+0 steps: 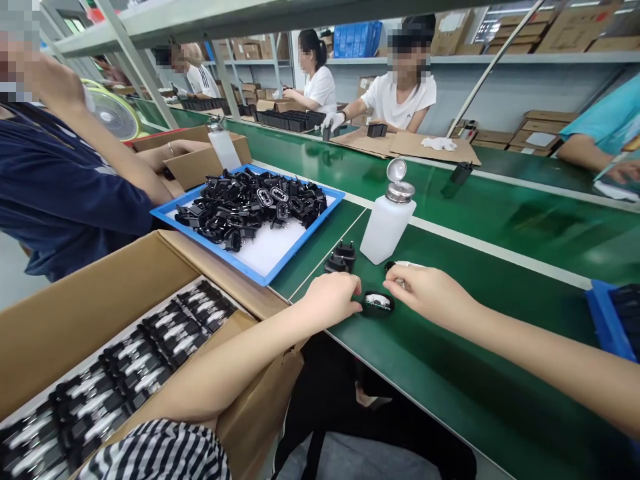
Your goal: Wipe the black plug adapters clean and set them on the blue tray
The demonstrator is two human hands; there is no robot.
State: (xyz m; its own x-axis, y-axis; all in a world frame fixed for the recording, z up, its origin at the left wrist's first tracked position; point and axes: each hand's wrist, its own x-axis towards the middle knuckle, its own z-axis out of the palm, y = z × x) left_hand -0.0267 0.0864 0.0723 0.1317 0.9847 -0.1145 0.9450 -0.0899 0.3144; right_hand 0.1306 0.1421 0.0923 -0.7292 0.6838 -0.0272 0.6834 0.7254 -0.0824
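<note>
On the green conveyor bench [480, 373], my left hand [330, 299] has its fingertips at the edge of a black oval plug part with a white label [377, 303]. My right hand [427, 292] is just beyond that part and pinches a small white wipe [406, 265], mostly hidden by the fingers. A small pile of black plug adapters [340, 257] lies left of a white plastic pump dispenser bottle [387, 223], whose metal lid stands open. Neither hand touches the bottle.
A blue tray [247, 223] heaped with black plug parts sits left of the bottle. Below it, a cardboard box [115, 360] holds rows of packed black plugs. A co-worker in a navy top [70, 187] reaches into another box [205, 157]. Further co-workers sit across the belt.
</note>
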